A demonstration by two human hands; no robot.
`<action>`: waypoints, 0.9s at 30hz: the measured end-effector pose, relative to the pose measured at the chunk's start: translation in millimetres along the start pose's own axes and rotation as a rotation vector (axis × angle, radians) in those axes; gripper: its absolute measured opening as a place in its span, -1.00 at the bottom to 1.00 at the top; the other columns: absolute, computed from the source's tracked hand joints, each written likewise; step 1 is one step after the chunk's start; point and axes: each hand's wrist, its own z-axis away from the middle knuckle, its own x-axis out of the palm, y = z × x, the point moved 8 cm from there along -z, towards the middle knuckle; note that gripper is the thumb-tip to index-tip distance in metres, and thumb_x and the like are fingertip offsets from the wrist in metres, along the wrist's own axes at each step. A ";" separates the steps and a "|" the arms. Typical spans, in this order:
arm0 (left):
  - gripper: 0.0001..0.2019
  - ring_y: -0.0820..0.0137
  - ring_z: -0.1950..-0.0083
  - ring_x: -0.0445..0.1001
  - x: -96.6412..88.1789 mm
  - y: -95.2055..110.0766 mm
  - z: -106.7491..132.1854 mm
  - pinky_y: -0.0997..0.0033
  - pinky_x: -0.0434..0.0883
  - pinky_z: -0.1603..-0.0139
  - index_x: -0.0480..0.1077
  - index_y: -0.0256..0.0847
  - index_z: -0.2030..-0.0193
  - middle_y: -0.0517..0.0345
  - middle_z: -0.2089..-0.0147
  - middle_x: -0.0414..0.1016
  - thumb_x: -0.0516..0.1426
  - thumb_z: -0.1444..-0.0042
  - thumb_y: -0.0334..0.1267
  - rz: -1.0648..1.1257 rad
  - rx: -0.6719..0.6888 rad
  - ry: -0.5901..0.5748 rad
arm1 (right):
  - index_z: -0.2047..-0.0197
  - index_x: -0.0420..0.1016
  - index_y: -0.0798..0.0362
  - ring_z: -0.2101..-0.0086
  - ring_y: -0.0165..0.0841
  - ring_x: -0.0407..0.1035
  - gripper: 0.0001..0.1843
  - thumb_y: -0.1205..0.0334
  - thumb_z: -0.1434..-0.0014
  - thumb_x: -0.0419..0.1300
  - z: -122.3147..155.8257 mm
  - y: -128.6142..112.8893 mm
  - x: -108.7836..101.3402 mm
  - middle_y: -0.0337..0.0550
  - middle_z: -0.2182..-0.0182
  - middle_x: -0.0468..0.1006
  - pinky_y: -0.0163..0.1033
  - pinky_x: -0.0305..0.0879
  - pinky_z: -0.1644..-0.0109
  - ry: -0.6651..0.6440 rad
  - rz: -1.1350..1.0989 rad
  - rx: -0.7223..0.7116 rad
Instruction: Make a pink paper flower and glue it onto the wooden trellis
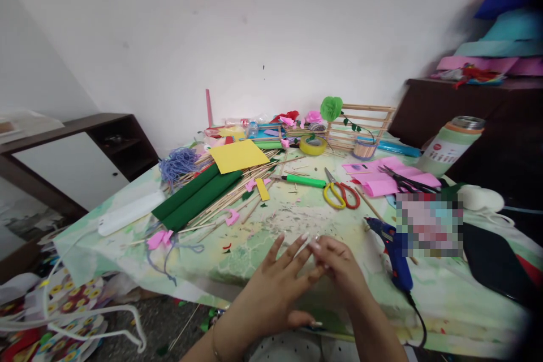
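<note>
My two hands meet over the near edge of the green patterned table (263, 243). My left hand (275, 288) has its fingers stretched out and spread, fingertips touching my right hand (339, 271). The right hand's fingers are curled and pinched together near the left fingertips; anything between them is too small to make out. A blue glue gun (394, 251) lies just right of my right hand, its cord running off the table's front.
Yellow-and-red scissors (341, 193), a green-handled tool (303, 181), black scissors on pink paper (382, 178), green felt rolls (199, 195), wooden sticks, a yellow sheet (237, 155), tape roll (313, 145), paper flowers (331, 107) and a bottle (452, 144) crowd the table. Dark shelves stand on both sides.
</note>
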 end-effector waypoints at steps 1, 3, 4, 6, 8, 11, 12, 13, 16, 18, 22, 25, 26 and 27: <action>-0.16 0.18 -0.50 -0.22 -0.9 0.4 2.2 0.02 -0.45 -0.42 -0.06 0.00 -0.43 0.11 -0.51 -0.15 0.07 -0.09 0.28 0.001 0.020 0.006 | 0.62 0.26 0.04 0.66 -0.53 -0.11 -0.54 -0.07 -0.04 0.31 -0.3 -7.8 -10.9 -0.42 0.72 0.09 -0.37 -0.11 0.60 0.037 -0.035 -0.023; -0.25 0.21 -0.49 -0.20 -0.7 -1.9 7.5 0.04 -0.46 -0.42 -0.01 0.06 -0.41 0.21 -0.51 -0.15 0.02 -0.14 0.26 -0.006 0.026 0.023 | 0.58 0.25 0.02 0.66 -0.52 -0.19 -0.57 -0.07 -0.09 0.27 1.7 -25.7 -31.6 -0.46 0.72 -0.03 -0.37 -0.14 0.61 0.106 -0.122 -0.087; -0.25 0.21 -0.49 -0.19 1.5 -4.2 10.0 0.04 -0.44 -0.42 0.00 0.06 -0.41 0.21 -0.51 -0.14 0.01 -0.14 0.28 -0.009 0.012 0.027 | 0.56 0.27 0.02 0.66 -0.52 -0.19 -0.60 -0.04 -0.10 0.28 3.6 -33.2 -39.7 -0.46 0.72 -0.05 -0.38 -0.12 0.60 0.135 -0.176 -0.119; -0.13 0.13 -0.48 -0.18 10.1 -10.9 14.2 0.02 -0.38 -0.42 -0.02 -0.01 -0.42 0.12 -0.50 -0.11 -0.02 -0.06 0.38 -0.007 -0.048 0.038 | 0.49 0.37 0.01 0.66 -0.52 -0.10 -0.71 0.04 -0.12 0.29 7.8 -40.7 -48.8 -0.44 0.71 0.03 -0.39 -0.03 0.59 0.182 -0.238 -0.169; 0.06 0.01 -0.48 -0.20 22.5 -20.5 17.0 -0.05 -0.35 -0.41 -0.07 -0.16 -0.45 -0.05 -0.49 -0.10 -0.09 0.06 0.50 -0.009 -0.154 0.063 | 0.30 0.50 -0.01 0.60 -0.46 0.19 -0.79 0.03 -0.20 0.21 9.7 -37.8 -47.0 -0.31 0.64 0.31 -0.34 0.20 0.50 0.200 -0.148 -0.189; 0.13 -0.08 -0.47 -0.18 41.1 -33.9 19.1 -0.11 -0.38 -0.38 -0.09 -0.28 -0.45 -0.23 -0.47 -0.06 -0.15 0.09 0.54 -0.045 -0.304 0.111 | -0.20 0.36 -0.05 0.00 -0.17 0.41 -0.55 -0.01 -0.34 -0.02 7.4 -29.0 -26.3 0.02 0.02 0.56 0.03 0.32 -0.05 0.141 0.455 -0.290; 0.13 -0.06 -0.46 -0.15 45.8 -35.7 18.8 -0.09 -0.37 -0.38 -0.09 -0.31 -0.44 -0.25 -0.46 -0.03 -0.18 0.09 0.54 -0.052 -0.315 0.124 | -0.31 0.22 -0.07 -0.19 -0.12 0.23 -0.48 0.01 -0.36 -0.09 6.6 -25.4 -16.0 0.04 -0.19 0.41 0.14 0.14 -0.23 0.107 0.730 -0.358; 0.14 -0.04 -0.46 -0.13 49.7 -36.9 18.4 -0.05 -0.34 -0.39 -0.09 -0.34 -0.44 -0.26 -0.45 -0.02 -0.20 0.09 0.55 -0.052 -0.317 0.132 | -0.38 0.09 -0.08 -0.31 -0.11 0.03 -0.45 0.05 -0.37 -0.12 6.3 -20.7 -5.5 0.00 -0.31 0.24 0.21 -0.06 -0.32 0.072 0.995 -0.438; 0.18 0.04 -0.46 -0.08 55.5 -38.9 17.7 0.05 -0.23 -0.40 -0.12 -0.39 -0.44 -0.27 -0.45 -0.01 -0.24 0.11 0.56 -0.030 -0.308 0.129 | -0.45 -0.13 -0.07 -0.38 -0.09 -0.22 -0.35 0.15 -0.34 -0.09 8.0 -2.3 15.4 -0.05 -0.41 0.00 0.24 -0.33 -0.36 0.000 1.534 -0.645; 0.17 0.07 -0.46 -0.09 56.7 -39.7 17.9 0.07 -0.20 -0.40 -0.14 -0.39 -0.45 -0.23 -0.46 -0.03 -0.22 0.10 0.56 -0.015 -0.307 0.113 | -0.46 -0.16 -0.03 -0.38 -0.09 -0.20 -0.30 0.18 -0.31 -0.03 10.3 6.7 20.1 -0.03 -0.41 0.01 0.20 -0.33 -0.36 -0.020 1.675 -0.718; 0.12 0.08 -0.47 -0.12 58.8 -40.6 18.8 0.08 -0.22 -0.41 -0.15 -0.36 -0.45 -0.18 -0.48 -0.07 -0.15 0.05 0.52 0.010 -0.307 0.092 | -0.43 -0.06 0.03 -0.37 -0.09 -0.17 -0.30 0.18 -0.26 0.02 13.8 12.0 19.7 -0.02 -0.40 0.03 0.18 -0.37 -0.36 0.007 1.774 -0.723; 0.09 0.09 -0.48 -0.16 60.7 -40.2 19.4 0.07 -0.24 -0.42 -0.15 -0.33 -0.45 -0.16 -0.49 -0.11 -0.12 0.01 0.48 0.023 -0.280 0.074 | -0.43 -0.07 0.03 -0.36 -0.11 -0.16 -0.29 0.19 -0.26 0.01 15.0 11.1 19.3 0.01 -0.40 0.02 0.17 -0.40 -0.36 0.026 1.796 -0.710; 0.08 0.10 -0.49 -0.18 60.3 -39.8 19.4 0.08 -0.25 -0.42 -0.15 -0.32 -0.45 -0.14 -0.49 -0.12 -0.12 0.01 0.47 0.023 -0.260 0.071 | -0.44 -0.10 0.03 -0.36 -0.13 -0.15 -0.28 0.20 -0.27 0.00 15.4 10.7 19.7 0.02 -0.40 0.02 0.17 -0.41 -0.36 0.029 1.801 -0.712; 0.07 0.11 -0.49 -0.20 58.8 -39.3 19.1 0.10 -0.28 -0.42 -0.15 -0.32 -0.45 -0.13 -0.49 -0.12 -0.12 0.00 0.47 0.021 -0.236 0.073 | -0.45 -0.14 0.02 -0.36 -0.14 -0.14 -0.27 0.21 -0.27 0.00 15.6 10.3 20.1 0.03 -0.40 0.02 0.16 -0.42 -0.36 0.030 1.805 -0.712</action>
